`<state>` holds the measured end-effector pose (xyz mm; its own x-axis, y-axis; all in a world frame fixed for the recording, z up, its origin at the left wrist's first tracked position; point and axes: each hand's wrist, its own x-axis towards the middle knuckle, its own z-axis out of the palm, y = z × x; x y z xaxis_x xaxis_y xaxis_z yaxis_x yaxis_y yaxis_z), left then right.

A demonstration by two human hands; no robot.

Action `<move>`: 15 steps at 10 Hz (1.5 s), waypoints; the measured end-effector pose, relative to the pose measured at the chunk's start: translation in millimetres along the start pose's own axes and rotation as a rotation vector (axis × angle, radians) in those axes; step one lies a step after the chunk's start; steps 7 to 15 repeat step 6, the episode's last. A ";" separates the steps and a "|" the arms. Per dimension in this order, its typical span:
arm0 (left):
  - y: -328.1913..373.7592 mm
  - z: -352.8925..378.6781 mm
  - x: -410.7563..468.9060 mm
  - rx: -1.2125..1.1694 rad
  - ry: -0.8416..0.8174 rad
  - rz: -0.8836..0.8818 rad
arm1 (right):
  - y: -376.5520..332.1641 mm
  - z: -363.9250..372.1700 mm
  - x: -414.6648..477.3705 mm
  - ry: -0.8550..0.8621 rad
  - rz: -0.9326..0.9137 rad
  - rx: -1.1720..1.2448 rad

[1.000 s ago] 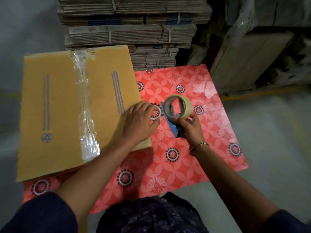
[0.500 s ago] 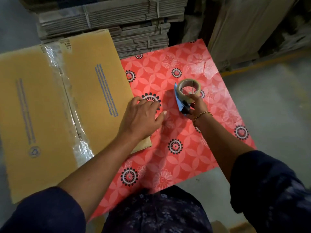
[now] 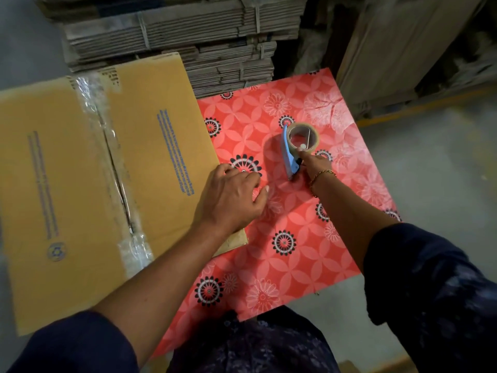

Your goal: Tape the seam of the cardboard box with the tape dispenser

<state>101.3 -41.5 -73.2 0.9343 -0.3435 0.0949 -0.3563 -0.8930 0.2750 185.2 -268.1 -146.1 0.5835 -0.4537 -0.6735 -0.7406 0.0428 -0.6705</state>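
The flat yellow-brown cardboard box [image 3: 80,184] fills the left half of the frame, its centre seam already covered from top edge to bottom edge by 1 wrinkled strip of clear tape [image 3: 107,162] that bunches at the lower end. Compared with 1 second ago, the blue-handled tape dispenser with its tan roll [image 3: 297,146] has travelled from the middle of the frame, close beside the box's right edge, out to the upper centre-right, where it now stands on the red flower-patterned table cover [image 3: 309,251], well apart from the box. The right hand [image 3: 316,164] is at the dispenser's handle, index finger stretched up to the roll; the other fingers look loosely wrapped, though whether they truly grip or are letting go I cannot tell. The left hand [image 3: 231,196] has slid off the box corner and now lies with fingers spread and released, partly on the box's right edge and partly on the cover. Stacked bundles of grey flattened cartons [image 3: 174,30] sit along the top. Judging by this, the seam is finished and the tool is being parked, so the taping step looks essentially complete.
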 end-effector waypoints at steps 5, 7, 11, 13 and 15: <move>5.3 -11.6 -6.2 0.015 0.081 -0.015 | -34.5 -84.3 -64.7 -0.099 -0.543 -0.556; 9.0 -27.1 -11.6 0.033 0.132 -0.089 | -49.0 -104.9 -89.7 -0.100 -0.755 -0.664; 9.0 -27.1 -11.6 0.033 0.132 -0.089 | -49.0 -104.9 -89.7 -0.100 -0.755 -0.664; 9.0 -27.1 -11.6 0.033 0.132 -0.089 | -49.0 -104.9 -89.7 -0.100 -0.755 -0.664; 9.0 -27.1 -11.6 0.033 0.132 -0.089 | -49.0 -104.9 -89.7 -0.100 -0.755 -0.664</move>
